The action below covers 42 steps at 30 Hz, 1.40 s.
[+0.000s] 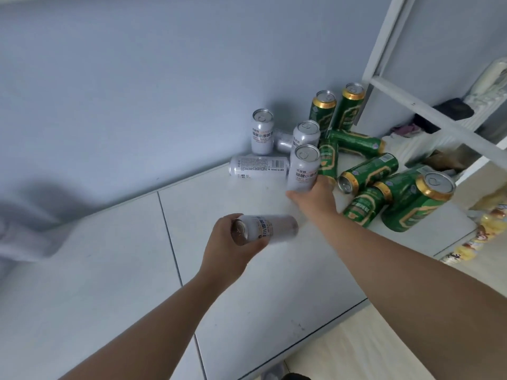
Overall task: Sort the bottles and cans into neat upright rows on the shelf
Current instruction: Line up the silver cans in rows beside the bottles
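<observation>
1. Two bare hands reach over a pale grey shelf top (115, 270) that meets a blue-grey wall (137, 78).
2. The left hand (229, 246) has its fingers wrapped around a silver can (270, 229), held on its side above the surface with its lid end toward the camera; the can is blurred.
3. The right hand (314, 197) grips the lower part of an upright silver can (303, 168), fingers closed around its base.
4. Just behind that one stands another upright silver can (306, 134), and a third upright silver can (262, 131) stands further left, close to the wall.
5. A silver can with a barcode (259, 167) lies on its side to the left of the gripped upright can, and one more silver can (284, 142) lies between the standing ones.
6. Two green cans with gold rims (322, 109) stand upright side by side in the far corner.
7. Several other green cans (369, 171) lie tipped over in a loose heap to the right of the right hand; the nearest and largest-looking one (417, 201) lies tilted with its lid up.
8. A white frame (428, 111) rises to the right of the heap.
</observation>
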Motion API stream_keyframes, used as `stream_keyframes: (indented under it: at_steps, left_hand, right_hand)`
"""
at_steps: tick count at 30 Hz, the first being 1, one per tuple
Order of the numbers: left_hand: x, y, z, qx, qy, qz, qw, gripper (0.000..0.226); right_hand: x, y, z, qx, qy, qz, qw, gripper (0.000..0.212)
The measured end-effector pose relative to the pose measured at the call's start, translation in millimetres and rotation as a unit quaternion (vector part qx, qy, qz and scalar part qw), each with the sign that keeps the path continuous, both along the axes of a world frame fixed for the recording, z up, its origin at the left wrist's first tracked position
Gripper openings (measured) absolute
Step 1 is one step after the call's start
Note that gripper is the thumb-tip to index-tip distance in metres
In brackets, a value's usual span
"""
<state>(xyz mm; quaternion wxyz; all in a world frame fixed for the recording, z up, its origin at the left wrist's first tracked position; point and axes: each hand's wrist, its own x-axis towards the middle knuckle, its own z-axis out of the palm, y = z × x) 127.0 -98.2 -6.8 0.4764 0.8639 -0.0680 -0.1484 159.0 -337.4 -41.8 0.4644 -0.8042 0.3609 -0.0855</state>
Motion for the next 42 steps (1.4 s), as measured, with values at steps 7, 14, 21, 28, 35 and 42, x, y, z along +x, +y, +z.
stream_keyframes:
  at_steps: [7,14,21,28,35,42]
  left_hand:
    - [-0.6,32.0,12.0,-0.012,-0.043,0.041,0.998,0.063]
    - [0.8,72.5,23.8,-0.048,-0.050,0.073,0.995,0.060]
    - [2.2,130.2,36.9,-0.058,-0.053,0.103,0.992,0.057]
    - [1.9,208.9,42.2,-0.065,-0.072,0.147,0.984,0.056]
    - [1.3,304.0,45.3,-0.054,-0.086,0.221,0.970,0.051]
    - [10.5,392.7,43.4,-0.045,-0.089,0.318,0.943,0.065]
  right_hand:
    - [20.0,11.1,-13.1,-0.005,0.002,-0.088,0.996,0.065]
    - [15.8,31.1,-9.9,-0.029,-0.010,-0.109,0.994,0.061]
    - [11.7,113.4,-9.3,-0.028,-0.038,0.000,0.999,0.051]
    - [12.3,215.6,-13.4,-0.009,-0.039,0.094,0.995,0.049]
    - [18.5,305.2,-12.1,-0.019,-0.025,0.180,0.983,0.049]
    - [24.3,397.9,-6.6,-0.014,-0.030,0.269,0.963,0.051]
